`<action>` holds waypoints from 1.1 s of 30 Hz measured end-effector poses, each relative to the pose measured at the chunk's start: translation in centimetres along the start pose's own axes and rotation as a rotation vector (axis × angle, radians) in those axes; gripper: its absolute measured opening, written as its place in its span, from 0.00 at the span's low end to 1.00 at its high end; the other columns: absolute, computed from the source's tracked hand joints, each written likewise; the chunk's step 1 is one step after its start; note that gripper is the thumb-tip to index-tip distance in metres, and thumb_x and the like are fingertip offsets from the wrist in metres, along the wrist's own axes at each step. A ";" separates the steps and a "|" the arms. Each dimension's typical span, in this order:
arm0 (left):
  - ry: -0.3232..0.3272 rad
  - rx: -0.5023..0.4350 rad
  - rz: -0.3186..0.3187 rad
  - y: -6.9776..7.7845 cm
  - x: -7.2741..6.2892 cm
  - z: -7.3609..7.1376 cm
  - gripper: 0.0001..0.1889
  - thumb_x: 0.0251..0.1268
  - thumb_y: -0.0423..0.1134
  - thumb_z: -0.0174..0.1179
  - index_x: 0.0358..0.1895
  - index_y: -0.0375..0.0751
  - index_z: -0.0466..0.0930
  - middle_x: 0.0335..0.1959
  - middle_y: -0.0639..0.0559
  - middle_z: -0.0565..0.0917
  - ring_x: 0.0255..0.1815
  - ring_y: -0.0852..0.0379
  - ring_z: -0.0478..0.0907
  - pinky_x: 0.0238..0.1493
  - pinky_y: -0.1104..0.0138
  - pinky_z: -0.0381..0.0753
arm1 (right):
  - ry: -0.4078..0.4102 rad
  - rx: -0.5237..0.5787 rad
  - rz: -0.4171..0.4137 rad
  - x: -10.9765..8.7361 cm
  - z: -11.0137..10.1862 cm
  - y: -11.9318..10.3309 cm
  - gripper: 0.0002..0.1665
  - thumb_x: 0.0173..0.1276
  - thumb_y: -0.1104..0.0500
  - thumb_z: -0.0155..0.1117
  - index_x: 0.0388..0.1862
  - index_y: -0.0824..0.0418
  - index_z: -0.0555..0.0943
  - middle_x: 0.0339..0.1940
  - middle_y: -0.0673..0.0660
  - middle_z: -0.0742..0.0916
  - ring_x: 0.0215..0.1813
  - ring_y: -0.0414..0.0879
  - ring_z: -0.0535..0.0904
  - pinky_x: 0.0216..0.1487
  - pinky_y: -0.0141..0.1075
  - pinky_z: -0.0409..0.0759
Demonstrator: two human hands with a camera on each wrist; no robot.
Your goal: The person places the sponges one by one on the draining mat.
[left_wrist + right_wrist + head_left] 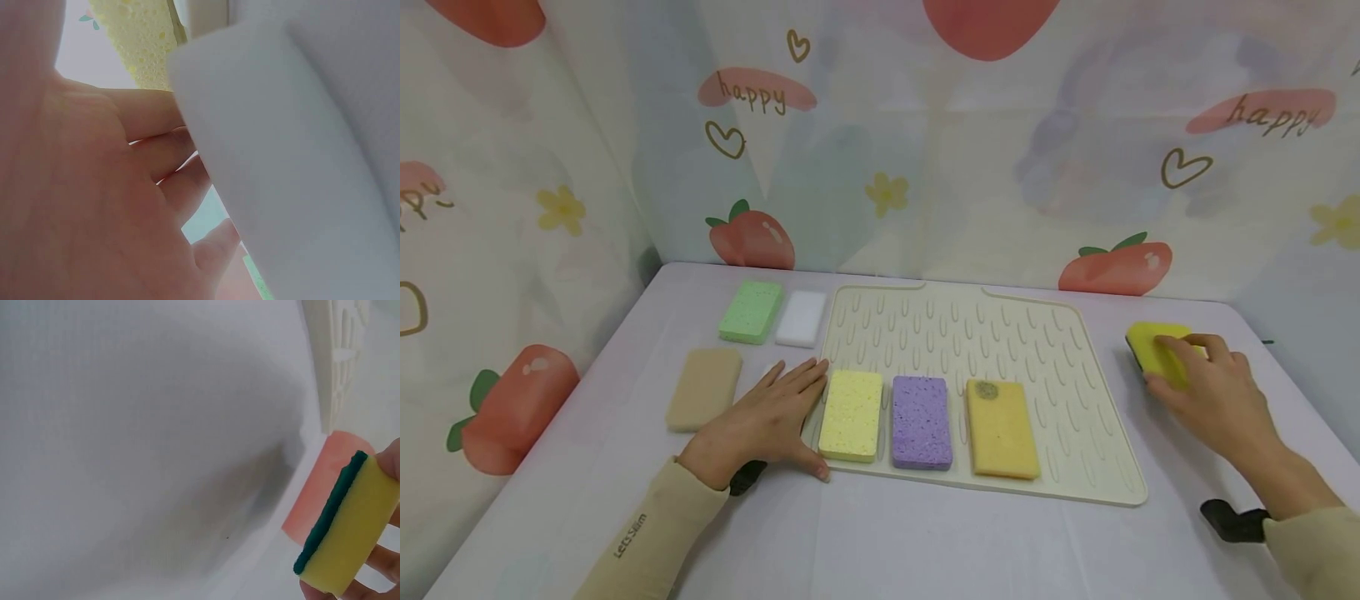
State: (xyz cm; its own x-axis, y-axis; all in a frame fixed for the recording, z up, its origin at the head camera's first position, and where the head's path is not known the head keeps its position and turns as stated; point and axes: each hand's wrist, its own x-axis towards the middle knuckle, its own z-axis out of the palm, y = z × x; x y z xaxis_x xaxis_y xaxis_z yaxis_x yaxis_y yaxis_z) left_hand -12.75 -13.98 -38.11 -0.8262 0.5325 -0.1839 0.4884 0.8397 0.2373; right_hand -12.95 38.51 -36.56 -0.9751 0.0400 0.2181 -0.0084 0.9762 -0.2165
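Observation:
At the right, my right hand [1217, 392] pinches a yellow scouring sponge [1157, 350] between thumb and fingers. Its dark green scouring layer [330, 512] shows in the right wrist view, where the sponge is tilted. My left hand [767, 421] lies palm down at the mat's left edge, fingers extended. Under it, in the left wrist view, is a white block [281, 169], with the fingertips hidden behind it. Beside the left thumb, a pale yellow sponge [851, 415] lies on the cream ridged mat [1000, 333]. A purple sponge [921, 422] and an orange-yellow sponge [1003, 428] follow to the right.
Left of the mat lie a green sponge [752, 312], a white sponge [801, 318] and a beige sponge [704, 389]. A white cloth covers the table [925, 542]. Patterned curtains [955, 167] stand along its back and left sides.

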 end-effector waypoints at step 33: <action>0.009 0.017 0.015 -0.3 0.1 0.3 0.70 0.35 0.76 0.70 0.77 0.32 0.52 0.81 0.42 0.51 0.83 0.45 0.45 0.80 0.44 0.44 | 0.074 0.060 -0.142 -3.4 0.5 -5.1 0.33 0.58 0.55 0.74 0.59 0.66 0.76 0.57 0.74 0.72 0.50 0.70 0.68 0.38 0.65 0.76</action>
State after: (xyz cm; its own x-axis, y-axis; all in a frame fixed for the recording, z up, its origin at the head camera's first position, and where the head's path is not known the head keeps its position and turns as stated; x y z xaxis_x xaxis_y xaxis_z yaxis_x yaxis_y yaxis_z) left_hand -12.86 -14.16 -38.49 -0.8209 0.5445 -0.1721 0.5058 0.8332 0.2234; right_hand -9.74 33.33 -36.67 -0.9444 -0.0798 0.3191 -0.1601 0.9589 -0.2341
